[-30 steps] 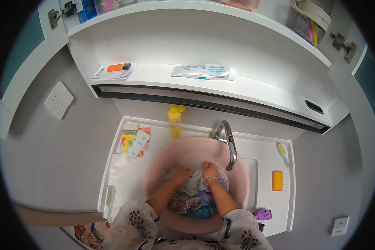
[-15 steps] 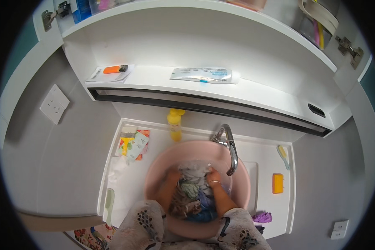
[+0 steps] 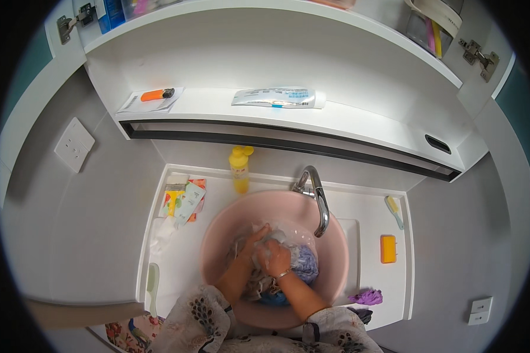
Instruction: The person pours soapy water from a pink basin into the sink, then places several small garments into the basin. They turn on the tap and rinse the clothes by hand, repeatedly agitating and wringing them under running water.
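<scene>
A pink basin (image 3: 217, 220) holds soapy water and several soaked garments. My hands have come together over its middle. My left hand (image 3: 255, 239) is closed on a wet light-grey cloth (image 3: 276, 236), though part of its fingers is hard to see. My right hand (image 3: 275, 259), with a bracelet at the wrist, is balled round the same cloth, pressed up against the left. Beside my right wrist lies a bluish-purple cloth (image 3: 305, 265). Brownish cloth (image 3: 255, 286) and a blue one (image 3: 275, 299) show between my forearms.
A chrome faucet (image 3: 320, 203) arches over the basin's far right rim. Behind stands a yellow bottle (image 3: 239, 170). To the right lie a brush (image 3: 394, 212), an orange sponge (image 3: 388, 249) and purple cloth (image 3: 366, 297). Packets (image 3: 185, 200) and a pale green brush (image 3: 152, 288) lie left.
My hands, apart on either side of the garments before, have met in the middle, gathering the light-grey cloth. The bluish-purple cloth now bulges at the right. The whole view has shifted slightly.
</scene>
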A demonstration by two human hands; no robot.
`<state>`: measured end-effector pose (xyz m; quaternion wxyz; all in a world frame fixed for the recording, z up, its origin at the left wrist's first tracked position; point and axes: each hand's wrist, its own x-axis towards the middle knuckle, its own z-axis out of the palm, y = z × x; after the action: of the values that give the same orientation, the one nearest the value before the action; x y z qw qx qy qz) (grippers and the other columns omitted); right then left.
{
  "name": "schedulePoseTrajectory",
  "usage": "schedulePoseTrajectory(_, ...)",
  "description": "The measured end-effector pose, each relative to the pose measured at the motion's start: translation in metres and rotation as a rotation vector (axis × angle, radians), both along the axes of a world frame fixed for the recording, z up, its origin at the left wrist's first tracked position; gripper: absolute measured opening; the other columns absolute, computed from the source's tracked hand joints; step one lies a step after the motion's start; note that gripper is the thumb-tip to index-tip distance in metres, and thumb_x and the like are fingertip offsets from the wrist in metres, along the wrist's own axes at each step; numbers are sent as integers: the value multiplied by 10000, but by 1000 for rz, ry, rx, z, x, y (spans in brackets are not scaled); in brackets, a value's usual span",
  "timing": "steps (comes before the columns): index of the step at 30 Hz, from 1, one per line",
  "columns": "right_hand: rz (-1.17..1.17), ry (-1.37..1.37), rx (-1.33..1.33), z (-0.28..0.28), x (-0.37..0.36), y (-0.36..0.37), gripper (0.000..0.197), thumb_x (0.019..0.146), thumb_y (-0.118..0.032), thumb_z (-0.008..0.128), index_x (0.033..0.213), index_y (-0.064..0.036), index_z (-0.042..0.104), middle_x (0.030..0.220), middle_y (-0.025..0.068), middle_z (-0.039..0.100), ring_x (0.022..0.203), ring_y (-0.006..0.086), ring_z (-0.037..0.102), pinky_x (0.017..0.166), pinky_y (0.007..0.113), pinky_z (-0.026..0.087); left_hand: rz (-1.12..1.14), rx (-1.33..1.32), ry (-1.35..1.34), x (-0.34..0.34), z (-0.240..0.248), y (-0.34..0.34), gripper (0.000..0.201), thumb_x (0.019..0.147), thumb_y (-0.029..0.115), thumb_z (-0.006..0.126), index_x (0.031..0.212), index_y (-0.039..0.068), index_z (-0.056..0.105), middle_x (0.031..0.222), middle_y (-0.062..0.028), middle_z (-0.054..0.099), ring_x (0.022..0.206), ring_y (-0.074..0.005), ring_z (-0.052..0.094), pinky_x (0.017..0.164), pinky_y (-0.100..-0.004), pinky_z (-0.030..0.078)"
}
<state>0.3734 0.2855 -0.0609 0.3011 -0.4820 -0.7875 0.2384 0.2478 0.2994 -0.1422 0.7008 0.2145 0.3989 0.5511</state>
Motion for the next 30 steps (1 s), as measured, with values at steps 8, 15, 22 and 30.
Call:
schedulePoseTrajectory(8,-380,26,-348,-40,37,87,405,840,-448,513,1112,-157,590,1029,215,603,951,385,577,818,433,462,91,-217,637,-34,66,-22,363,832,261,575,1098,15,584,1151,-154,567,1052,-244,534,910,-367,408)
schedulePoseTrajectory(15,-13,-721,-447,-57,49,53,694,758,-503,601,1371,-319,332,1430,82,322,1305,310,307,994,573,289,-67,157,1451,-30,-6,-32,564,754,272,650,1248,64,475,1300,-193,412,1172,-333,440,953,-426,390)
schedulePoseTrajectory(22,-404,-290,-517,-78,63,73,358,756,-175,599,1112,-141,620,1180,113,577,1039,307,563,881,396,451,-605,-18,1632,-69,-33,5,386,789,277,582,1110,65,554,1119,-188,526,1061,-331,498,953,-461,382)
schedulePoseTrajectory(30,108,666,-128,-42,9,-14,194,785,-38,520,976,-12,538,1236,159,506,1124,311,476,946,393,365,95,-491,-262,-14,74,4,385,873,351,536,1103,44,563,1054,-74,585,949,-255,556,862,-385,437)
